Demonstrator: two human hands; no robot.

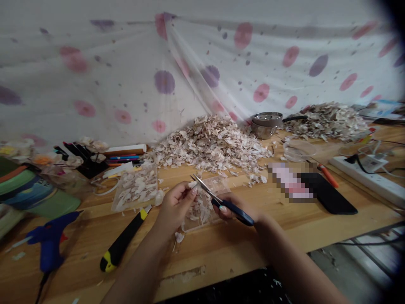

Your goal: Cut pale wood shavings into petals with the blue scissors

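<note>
My left hand [176,202] pinches a small pale shell flake [192,184] between thumb and fingertips. My right hand [234,210] grips blue-handled scissors [221,200], whose blades point up and left and meet the flake. Both hands hover over a clear plastic tray [202,207] holding cut shell pieces, on the wooden table [284,228]. A second clear tray [136,188] of flakes lies to the left.
A big heap of shell flakes [209,143] lies behind, another heap [325,120] at the far right, with metal bowls [265,123] between. A black-and-yellow utility knife [122,242], blue glue gun [49,245], black phone [329,194], power strip [370,177] and pens [123,159] surround the hands.
</note>
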